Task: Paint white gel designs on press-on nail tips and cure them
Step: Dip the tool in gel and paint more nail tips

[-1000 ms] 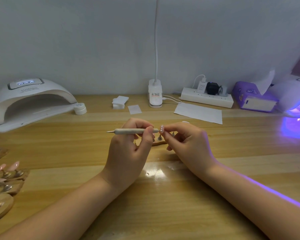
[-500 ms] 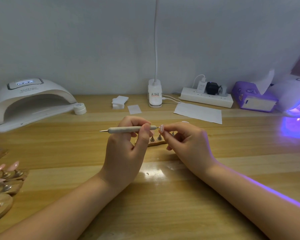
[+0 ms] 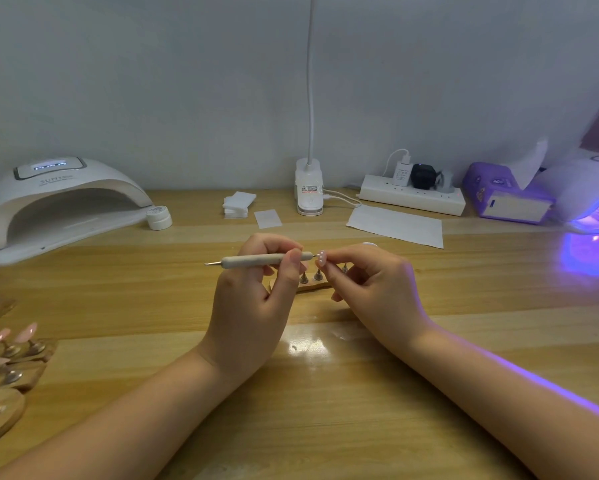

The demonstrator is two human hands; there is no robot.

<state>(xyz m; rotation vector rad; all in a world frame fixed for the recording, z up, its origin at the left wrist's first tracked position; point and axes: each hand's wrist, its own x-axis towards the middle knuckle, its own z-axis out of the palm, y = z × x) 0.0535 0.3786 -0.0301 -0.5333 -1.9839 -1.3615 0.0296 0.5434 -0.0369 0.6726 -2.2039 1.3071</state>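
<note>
Left hand (image 3: 253, 303) pinching a dotting pen (image 3: 263, 260) level, its tip at a white-dotted nail tip (image 3: 321, 258) gripped by right hand (image 3: 370, 289) fingertips, above a wooden stand (image 3: 312, 287), lit curing lamp (image 3: 589, 199) far right

Single head-worn wide view, facing forward and down, near both hands, wooden table (image 3: 325, 427)

A power strip (image 3: 412, 199) and tissue box (image 3: 505, 197) sit beside the wall.
</note>
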